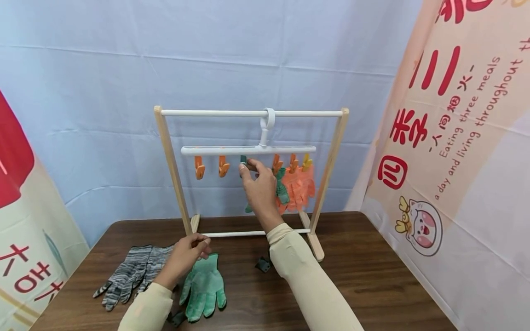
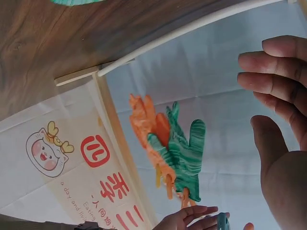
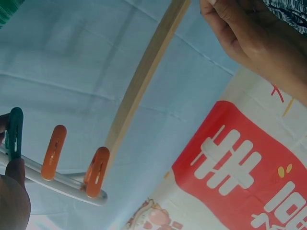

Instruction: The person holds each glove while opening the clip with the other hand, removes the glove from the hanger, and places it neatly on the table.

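Note:
My right hand (image 1: pixel 262 188) pinches a dark green clothespin (image 3: pixel 15 134) on the white hanger (image 1: pixel 223 150). Beside it, orange clothespins (image 1: pixel 199 168) hang on the left part of the hanger. A green glove (image 2: pixel 184 148) hangs by an orange clothespin to the right, partly hidden behind my right hand in the head view. Past it is an orange glove (image 1: pixel 300 188) on clips. My left hand (image 1: pixel 184 259) holds nothing, fingers loosely bent, in front of the rack's lower bar. Below it on the table lies another green glove (image 1: pixel 204 287).
The wooden rack (image 1: pixel 331 170) with white bars stands at the back of the brown table (image 1: pixel 356 285). Grey striped gloves (image 1: pixel 136 271) lie at the left. Small black pieces (image 1: pixel 262 264) are on the table. Printed cloth hangs on both sides.

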Demonstrator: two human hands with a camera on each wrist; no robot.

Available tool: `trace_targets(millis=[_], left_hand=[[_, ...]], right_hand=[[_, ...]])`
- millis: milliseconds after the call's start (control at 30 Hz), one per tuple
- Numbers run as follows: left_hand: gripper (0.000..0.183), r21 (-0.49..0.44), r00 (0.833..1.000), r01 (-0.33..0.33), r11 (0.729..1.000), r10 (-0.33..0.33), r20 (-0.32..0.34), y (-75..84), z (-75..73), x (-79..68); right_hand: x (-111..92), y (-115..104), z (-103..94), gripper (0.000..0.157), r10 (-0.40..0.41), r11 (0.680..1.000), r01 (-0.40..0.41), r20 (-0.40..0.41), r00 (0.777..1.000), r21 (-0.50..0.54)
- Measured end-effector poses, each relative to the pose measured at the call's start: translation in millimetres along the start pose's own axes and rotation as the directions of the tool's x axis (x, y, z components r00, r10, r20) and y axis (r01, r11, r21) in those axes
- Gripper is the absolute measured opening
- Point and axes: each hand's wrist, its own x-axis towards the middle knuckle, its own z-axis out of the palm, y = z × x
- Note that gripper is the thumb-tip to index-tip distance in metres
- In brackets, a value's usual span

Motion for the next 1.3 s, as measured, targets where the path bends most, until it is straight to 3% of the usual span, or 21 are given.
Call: trace_targets(millis=[433,600,833,1033,1200,1300], left_hand=[[0.021,-0.014,1.000,-0.031,0.999,0.031,-0.005,8.5,11.3,4.3],[0.018,-0.015,0.999,-0.051,0.999,0.051,-0.007,13.2,14.6,4.6],[0.019,-0.052,0.996,-0.084,0.995,0.085,0.021,29.4,19.6,9.0],[0.018,-0.015,0.991,-0.128,0.992,0.128,0.027,44.0,24.8,14.4],[0.019,-0.012,0.986,-0.168,0.986,0.168,0.016,57.1,28.7,21.9],[0.019,-0.018,0.980,-0.199,0.980,0.199,0.012,65.2,32.0,24.6]], right_hand=[[-2.2,7.4,-7.2,0.042,-0.009,1.000,0.010,-0.037,0.999,0.015],[-1.7,9.9,-14.9,0.039,-0.027,0.998,0.032,-0.101,0.995,0.047],[2.9,10.9,-26.4,0.030,-0.031,0.998,0.041,-0.224,0.974,0.038],[4.6,14.6,-35.1,0.026,-0.014,0.998,0.030,-0.303,0.953,0.049],[8.6,22.8,-41.2,0.029,0.011,1.000,-0.005,-0.330,0.944,0.019],[10.3,26.9,-44.6,0.032,0.038,0.999,-0.035,-0.310,0.950,0.016]])
